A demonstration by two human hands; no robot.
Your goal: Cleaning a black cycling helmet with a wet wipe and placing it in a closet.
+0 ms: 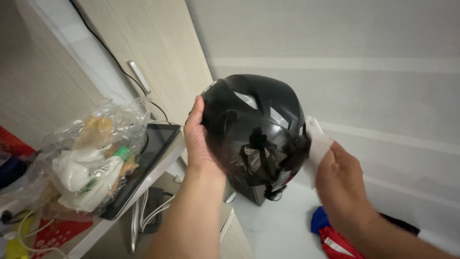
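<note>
A glossy black helmet with vent slots is held up in front of me, its shell facing the camera. My left hand grips its left side, thumb on the shell. My right hand presses a white tissue against the helmet's right edge. A strap or buckle hangs at the helmet's underside.
A clear plastic bag full of rubbish sits on a white shelf at left, beside a black tablet. Cables hang under the shelf. A blue and red cloth lies on the white floor at lower right. A pale wardrobe door stands behind.
</note>
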